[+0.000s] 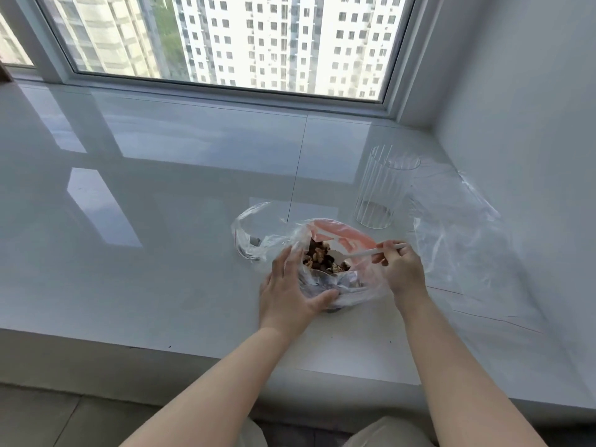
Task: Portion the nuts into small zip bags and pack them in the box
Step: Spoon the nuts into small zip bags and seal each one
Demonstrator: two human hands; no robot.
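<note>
My left hand (292, 285) grasps the near edge of the plastic bag (325, 269), thumb curled round it. The nuts (322, 256) lie between my hands. My right hand (401, 269) pinches a white spoon (371, 252), its bowl end dipping into the bag.

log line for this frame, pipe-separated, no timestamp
left hand: holds nut bag open | right hand: grips white spoon in nuts | clear container: upright, empty | zip bags: unfilled

Glossy white stone-like sill (161, 195), thin crinkled clear plastic bag (354, 285), smooth ribbed transparent container (383, 191).
</note>
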